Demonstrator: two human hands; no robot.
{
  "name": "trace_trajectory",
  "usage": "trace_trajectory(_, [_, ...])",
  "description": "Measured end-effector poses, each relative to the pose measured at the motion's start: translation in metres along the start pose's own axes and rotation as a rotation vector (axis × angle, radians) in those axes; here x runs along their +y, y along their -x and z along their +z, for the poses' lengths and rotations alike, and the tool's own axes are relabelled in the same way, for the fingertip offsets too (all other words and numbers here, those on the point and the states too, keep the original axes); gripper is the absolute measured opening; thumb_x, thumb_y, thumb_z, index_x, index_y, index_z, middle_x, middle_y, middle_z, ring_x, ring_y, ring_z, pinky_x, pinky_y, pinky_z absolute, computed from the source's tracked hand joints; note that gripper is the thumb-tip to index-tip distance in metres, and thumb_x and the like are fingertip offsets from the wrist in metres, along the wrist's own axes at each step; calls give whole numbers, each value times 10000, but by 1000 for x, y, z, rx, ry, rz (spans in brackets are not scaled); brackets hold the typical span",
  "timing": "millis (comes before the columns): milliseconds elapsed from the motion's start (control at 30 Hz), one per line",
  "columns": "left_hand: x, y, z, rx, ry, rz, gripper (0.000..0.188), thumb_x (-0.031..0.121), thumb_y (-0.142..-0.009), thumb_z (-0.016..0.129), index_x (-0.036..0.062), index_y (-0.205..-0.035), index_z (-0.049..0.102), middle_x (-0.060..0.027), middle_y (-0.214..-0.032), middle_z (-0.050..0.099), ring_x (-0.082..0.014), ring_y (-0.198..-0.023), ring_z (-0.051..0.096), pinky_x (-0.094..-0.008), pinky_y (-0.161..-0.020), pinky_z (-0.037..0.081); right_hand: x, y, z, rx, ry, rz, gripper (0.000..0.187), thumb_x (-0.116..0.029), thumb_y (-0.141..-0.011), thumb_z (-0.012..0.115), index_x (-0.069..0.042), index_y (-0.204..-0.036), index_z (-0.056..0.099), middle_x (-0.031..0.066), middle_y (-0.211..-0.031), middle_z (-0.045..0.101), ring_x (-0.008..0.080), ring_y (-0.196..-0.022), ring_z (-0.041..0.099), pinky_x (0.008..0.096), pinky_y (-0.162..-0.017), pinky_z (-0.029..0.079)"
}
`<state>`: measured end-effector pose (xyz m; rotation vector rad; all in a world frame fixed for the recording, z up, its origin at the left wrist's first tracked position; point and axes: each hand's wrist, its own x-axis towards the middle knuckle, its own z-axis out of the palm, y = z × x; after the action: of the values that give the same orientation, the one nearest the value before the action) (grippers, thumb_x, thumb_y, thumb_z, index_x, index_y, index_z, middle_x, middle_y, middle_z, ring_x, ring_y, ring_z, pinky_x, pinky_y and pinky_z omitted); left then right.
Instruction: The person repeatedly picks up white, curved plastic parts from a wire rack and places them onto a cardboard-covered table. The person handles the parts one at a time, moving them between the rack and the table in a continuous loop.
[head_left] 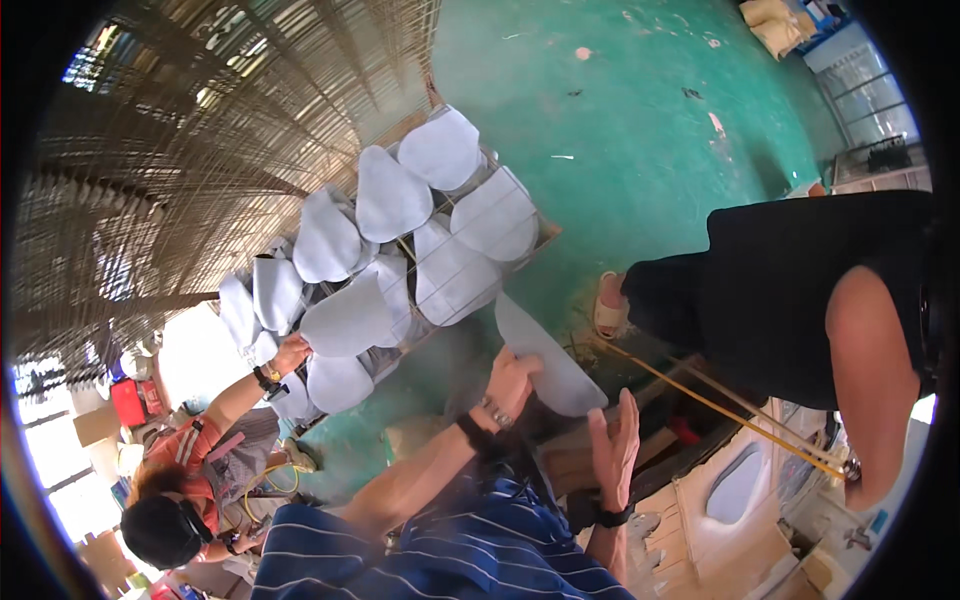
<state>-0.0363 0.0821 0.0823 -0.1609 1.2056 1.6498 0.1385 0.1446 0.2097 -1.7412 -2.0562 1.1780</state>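
My left hand [515,382] is closed on the edge of a pale grey, flat panel [552,358] with a rounded lower end. It is tilted, its upper tip near the rack. My right hand [615,442] is close to the panel's lower end, palm up on edge and fingers stretched out; whether it touches the panel I cannot tell. Ahead of me, a rack [549,236] of thin bars carries several similar rounded panels [455,272].
A co-worker [185,470] at the left has a hand on a panel on the rack. Another person in black [790,300] stands close on the right, beside a long yellow rod or hose [720,405]. A work surface [690,500] at lower right bears a similar panel [736,484]. Slatted screens [200,130] stand at far left.
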Motion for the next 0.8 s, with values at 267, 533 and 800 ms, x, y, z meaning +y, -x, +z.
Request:
trace_trajectory(267, [19,-227,1,30,-901,767,156,42,-832,627,76,-975,679,-32,-748,567,-174,-587,527,-322,-516,390,8,-44,28,21,285,-53,506,-193,-896,719,15,-1340,595,259,-1431,544,419,-1334,505,470,-1123,409])
trace_trajectory(533, [4,-355,-82,261,-1183,747,218,-24,-715,640,69,-885,740,-162,-865,694,-357,-853,618,-441,-878,498,68,-37,71,-159,357,135,470,-242,-877,726,2,-1272,650,242,-1397,576,408,-1311,519,463,-1108,423])
trace_trajectory(800, [-106,-417,-230,519,-377,-8,225,74,-897,596,31,-1096,692,-185,-1053,702,-341,-983,667,-449,-919,528,106,-11,101,-312,400,162,458,-253,-873,722,-3,-1250,653,236,-1356,601,405,-1255,561,455,-1074,451])
